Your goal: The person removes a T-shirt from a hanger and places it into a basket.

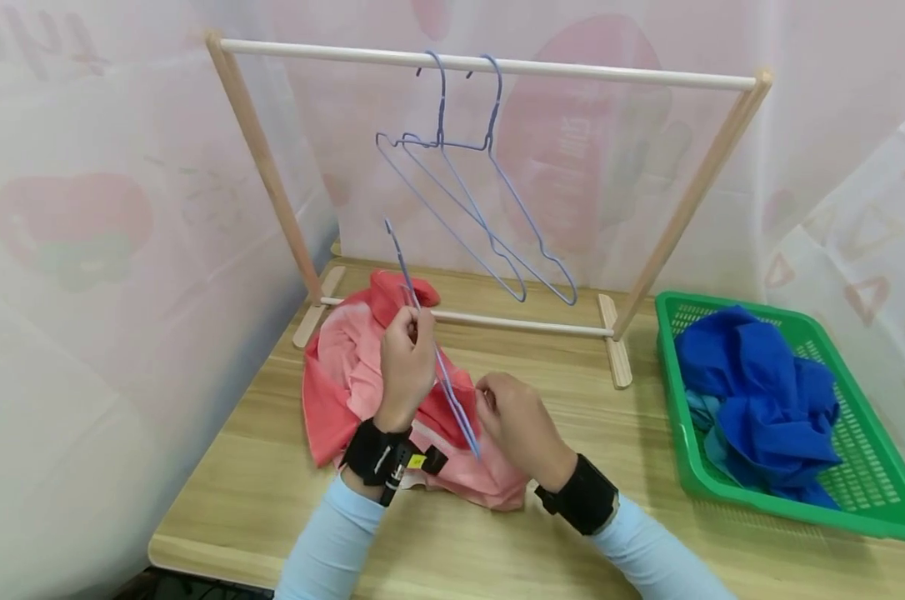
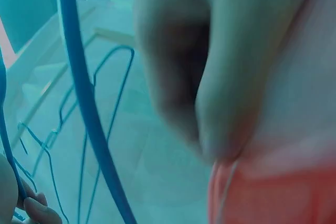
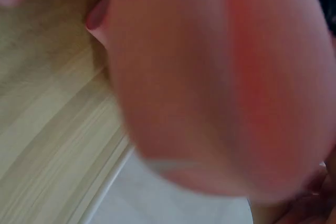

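In the head view my left hand (image 1: 407,362) grips a blue wire hanger (image 1: 452,396), whose hook points up and away. The hanger's lower end slants down over a pink and red garment (image 1: 347,333) bunched on the table. To its right, my right hand (image 1: 523,425) pinches an edge of the garment between thumb and fingers. The left wrist view shows that pinch close up, with garment fabric (image 2: 273,195) below the fingertips. Blurred pink and red fabric (image 3: 210,87) fills most of the right wrist view.
Behind the hands stands a wooden rack (image 1: 272,179) with a white top bar (image 1: 610,73). Two blue hangers (image 1: 490,142) hang from that bar. At right, a green basket (image 1: 673,417) holds blue clothing (image 1: 752,383). The wooden table's (image 1: 220,517) left edge is near a printed curtain (image 1: 85,333).
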{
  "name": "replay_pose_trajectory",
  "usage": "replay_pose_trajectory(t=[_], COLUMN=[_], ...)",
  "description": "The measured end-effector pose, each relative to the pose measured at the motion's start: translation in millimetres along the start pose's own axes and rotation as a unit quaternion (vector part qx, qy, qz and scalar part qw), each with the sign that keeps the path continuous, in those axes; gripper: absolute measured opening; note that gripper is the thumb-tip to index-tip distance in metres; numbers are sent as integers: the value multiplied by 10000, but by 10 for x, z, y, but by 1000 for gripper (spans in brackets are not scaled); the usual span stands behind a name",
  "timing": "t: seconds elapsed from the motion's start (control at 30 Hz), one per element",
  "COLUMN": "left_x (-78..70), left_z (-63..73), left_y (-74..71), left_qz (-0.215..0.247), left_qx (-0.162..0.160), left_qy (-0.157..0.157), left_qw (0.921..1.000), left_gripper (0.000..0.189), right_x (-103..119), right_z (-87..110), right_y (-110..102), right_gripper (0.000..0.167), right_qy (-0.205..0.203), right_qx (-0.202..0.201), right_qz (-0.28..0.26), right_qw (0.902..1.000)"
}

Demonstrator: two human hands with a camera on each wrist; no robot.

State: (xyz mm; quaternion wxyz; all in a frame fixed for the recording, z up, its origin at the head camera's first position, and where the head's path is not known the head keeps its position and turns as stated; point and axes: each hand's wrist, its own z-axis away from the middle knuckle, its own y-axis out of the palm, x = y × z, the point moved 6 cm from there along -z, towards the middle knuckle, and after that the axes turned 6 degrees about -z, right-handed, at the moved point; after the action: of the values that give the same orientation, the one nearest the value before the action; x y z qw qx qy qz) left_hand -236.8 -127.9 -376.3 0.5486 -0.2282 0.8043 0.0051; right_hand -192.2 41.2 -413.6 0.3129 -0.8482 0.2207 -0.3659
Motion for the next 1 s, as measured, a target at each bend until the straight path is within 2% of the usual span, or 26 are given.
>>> replay_pose_trajectory(t=[0.13, 0.27, 0.47, 0.6, 0.7, 0.8, 0.93, 1.0], left_x=[-151, -365, -779, -1040, -1176, -1256, -1288, -1281], left_z=[152, 267, 405, 425, 353, 192, -139, -346], left_y=[-54, -178, -413, -561, -640, -675, -663, -640], left_qz=[265, 620, 1249, 1571, 1640, 1437, 1007, 799], left_qx=[140, 212, 409, 434, 341, 210, 92, 1], left_qy=[214, 404, 638, 1020, 1270, 1323, 1241, 1180], left_qw=[9993, 9970, 9893, 9813, 9777, 9805, 9871, 9898], left_gripper=[29, 28, 27, 28, 30, 33, 33, 31], right_x=[-118, -224, -301, -296, -259, -215, -138, -83], right_z=[-156, -279, -393, -405, -381, -322, -242, -224], right_y=[47, 132, 300, 468, 642, 843, 1078, 1161], right_gripper=[8, 15, 21, 37, 58, 90, 125, 133], right_qy=[619, 1201, 1410, 1483, 1439, 1465, 1484, 1426], right_qx=[24, 82, 175, 601, 1092, 1577, 1944, 2043], right_qz=[-581, -1114, -1027, -1123, -907, -426, 308, 604], right_qw=[9964, 9865, 9845, 9807, 9794, 9756, 9692, 9666])
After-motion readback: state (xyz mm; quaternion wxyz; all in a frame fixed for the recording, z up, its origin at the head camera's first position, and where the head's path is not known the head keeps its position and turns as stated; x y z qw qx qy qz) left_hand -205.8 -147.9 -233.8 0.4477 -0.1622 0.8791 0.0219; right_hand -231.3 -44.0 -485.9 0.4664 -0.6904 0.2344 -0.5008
